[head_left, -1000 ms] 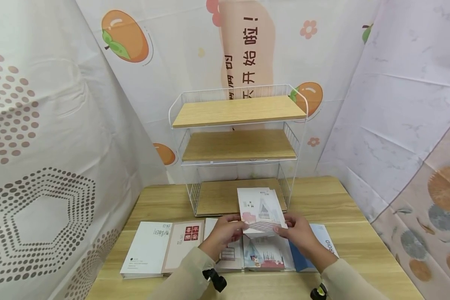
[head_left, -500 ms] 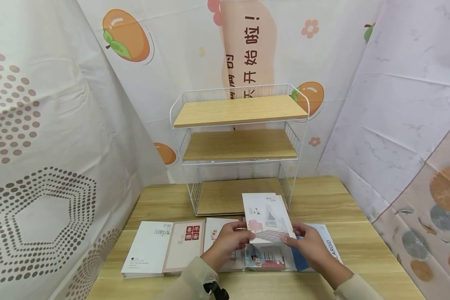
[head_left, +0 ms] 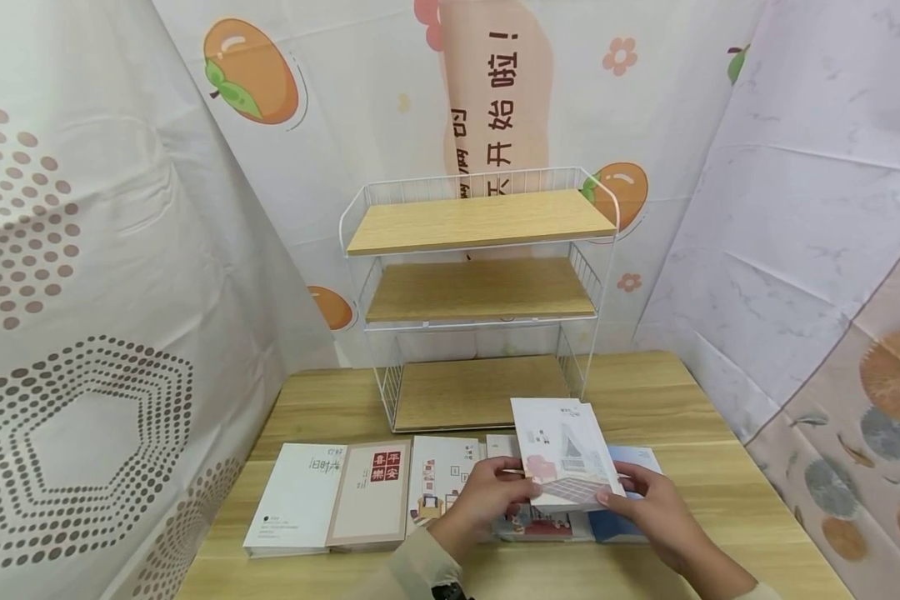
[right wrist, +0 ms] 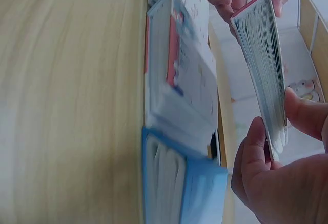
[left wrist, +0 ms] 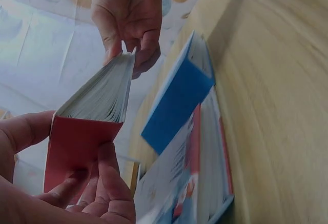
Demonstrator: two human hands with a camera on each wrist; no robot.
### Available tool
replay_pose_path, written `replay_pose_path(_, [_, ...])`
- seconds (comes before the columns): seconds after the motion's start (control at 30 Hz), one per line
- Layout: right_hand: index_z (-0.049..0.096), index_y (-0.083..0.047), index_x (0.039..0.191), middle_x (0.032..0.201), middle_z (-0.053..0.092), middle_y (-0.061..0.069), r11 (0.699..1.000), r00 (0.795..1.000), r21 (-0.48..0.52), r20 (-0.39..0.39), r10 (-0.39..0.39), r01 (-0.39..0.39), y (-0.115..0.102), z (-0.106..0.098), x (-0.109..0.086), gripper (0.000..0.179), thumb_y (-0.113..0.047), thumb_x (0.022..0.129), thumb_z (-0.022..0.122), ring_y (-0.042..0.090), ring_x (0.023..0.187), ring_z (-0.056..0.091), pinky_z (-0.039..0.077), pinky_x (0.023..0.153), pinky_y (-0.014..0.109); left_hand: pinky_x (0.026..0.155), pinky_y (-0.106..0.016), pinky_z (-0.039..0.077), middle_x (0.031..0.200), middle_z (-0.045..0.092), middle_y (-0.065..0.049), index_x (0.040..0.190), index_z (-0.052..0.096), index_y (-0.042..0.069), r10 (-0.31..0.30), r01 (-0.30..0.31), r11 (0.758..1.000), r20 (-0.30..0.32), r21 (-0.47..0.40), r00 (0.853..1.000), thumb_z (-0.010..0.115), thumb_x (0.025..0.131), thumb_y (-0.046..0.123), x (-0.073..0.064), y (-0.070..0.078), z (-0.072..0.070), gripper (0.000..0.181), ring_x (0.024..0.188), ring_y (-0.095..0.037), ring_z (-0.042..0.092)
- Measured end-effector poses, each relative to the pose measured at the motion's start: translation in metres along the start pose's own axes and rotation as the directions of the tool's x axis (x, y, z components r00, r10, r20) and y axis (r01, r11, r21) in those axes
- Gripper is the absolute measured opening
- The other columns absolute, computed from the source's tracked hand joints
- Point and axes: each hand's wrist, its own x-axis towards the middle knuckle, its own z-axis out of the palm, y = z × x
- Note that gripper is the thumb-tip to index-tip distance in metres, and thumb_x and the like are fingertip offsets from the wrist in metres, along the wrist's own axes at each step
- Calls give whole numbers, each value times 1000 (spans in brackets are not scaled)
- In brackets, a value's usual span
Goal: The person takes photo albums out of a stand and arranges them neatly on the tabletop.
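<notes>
Both hands hold up a white book (head_left: pixel 566 450) whose cover has a pink tree and a grey building. My left hand (head_left: pixel 491 496) grips its left lower corner, thumb on the cover. At the opposite side my right hand (head_left: pixel 656 508) pinches the lower right corner between thumb and fingers. The left wrist view reveals a red spine (left wrist: pixel 77 147) against the left fingers. Page edges (right wrist: pixel 261 55) show in the right wrist view, the book raised above the row. Below it lie more books, partly hidden, and a blue book (head_left: pixel 637 462) partly behind my right hand.
Left along the row lie a white book (head_left: pixel 292 500), a beige book (head_left: pixel 367 496) with a red square, and an illustrated book (head_left: pixel 442 475). Behind them stands a three-tier rack (head_left: pixel 480 296) with wooden shelves on the wooden table (head_left: pixel 645 392). Printed cloth (head_left: pixel 330 125) hangs around.
Both hands have carried the book to the right and slightly nearer the table's front. My left hand has uncovered more of the illustrated book; the blue book is now more covered.
</notes>
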Motion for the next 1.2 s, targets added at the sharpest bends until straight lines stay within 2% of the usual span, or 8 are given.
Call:
replay_pose_path(0.17, [39,6,138,111,61,18,999,1000,28,14,17,-18,11,-16,-5,73,-12,79,76,18,94,62,55,77,28,69,-32,57,92,69,-7,110,64,1,-1,2,998,19,-58,1000,76,75,8,1,-5,18,38,74,-15,68])
replay_pose_path(0.33, [32,11,140,111,61,18,999,999,47,41,8,-10,21,-30,-11,74,-10,82,73,16,93,64,55,79,30,74,-46,57,91,70,-10,109,64,0,-34,42,989,54,-140,998,73,76,2,2,-9,35,35,77,-19,69])
replay_pose_path(0.47, [31,11,141,111,62,16,998,999,52,28,29,-31,28,-40,-14,76,-9,81,73,14,92,64,55,79,29,72,-48,56,87,70,-9,106,66,2,-45,51,990,50,-134,998,73,75,1,5,-14,47,32,72,-18,69])
replay_pose_path(0.6, [30,11,142,113,61,15,998,998,33,20,52,-52,35,-51,-15,77,-12,82,74,12,93,63,55,80,28,60,-38,58,81,70,-5,98,68,6,-33,34,997,8,-63,999,75,73,2,12,-21,61,27,63,-13,65])
replay_pose_path(0.73, [30,10,143,116,62,13,997,997,32,33,70,-71,41,-66,-15,78,-15,83,73,11,96,63,55,81,27,50,-27,53,75,69,-2,92,70,9,-5,6,1000,-17,16,1000,77,71,3,19,-22,77,23,58,-11,62])
replay_pose_path(0.93, [27,9,144,119,62,13,995,995,-1,18,101,-101,51,-88,-16,81,-18,83,73,7,97,63,54,82,26,53,-26,55,72,65,0,92,69,5,38,-35,992,-20,123,999,78,71,1,23,-16,100,24,59,-11,63])
replay_pose_path(1.2, [29,8,145,121,62,14,983,986,-80,-25,164,-166,58,-105,-14,87,-25,80,76,7,96,63,54,81,27,51,-22,53,67,64,4,87,69,7,32,-20,974,-51,225,998,79,68,2,28,-17,121,22,56,-7,61])
